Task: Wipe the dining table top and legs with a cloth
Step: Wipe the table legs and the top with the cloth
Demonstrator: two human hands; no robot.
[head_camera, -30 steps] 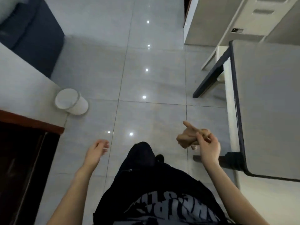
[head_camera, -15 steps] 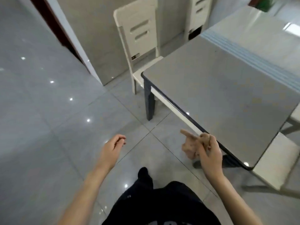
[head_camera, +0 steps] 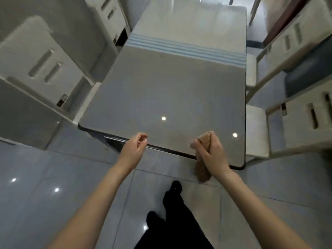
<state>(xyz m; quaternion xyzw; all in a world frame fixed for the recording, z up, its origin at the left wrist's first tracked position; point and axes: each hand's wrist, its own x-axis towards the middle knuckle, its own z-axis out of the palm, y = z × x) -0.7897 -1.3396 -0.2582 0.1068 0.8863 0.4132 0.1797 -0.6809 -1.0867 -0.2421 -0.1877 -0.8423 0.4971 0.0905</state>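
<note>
View swings from floor to face worktop [head_camera: 172, 90] head-on; person now stands at its near short edge. Wiping not yet begun, judged ready to start on top.

Right hand [head_camera: 212, 155] fisted around tan cloth [head_camera: 202, 169], at 5 o'clock over near edge, cloth tail hanging below. Left hand [head_camera: 133, 150] loosely curled, holds nothing, at 7 o'clock.

Top glossy grey, bare, blue stripes [head_camera: 185, 48] at 12 o'clock. Pale chairs: chair at 9 o'clock [head_camera: 41, 69], chair at 3 o'clock [head_camera: 298, 119]. Tiled floor [head_camera: 45, 186] reflects lights.

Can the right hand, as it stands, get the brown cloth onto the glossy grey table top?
Probably yes. The right hand grips the bunched brown cloth right at the near edge of the glossy grey table top, and nothing lies on the surface ahead of it. The left hand is empty, off to the side.
</note>
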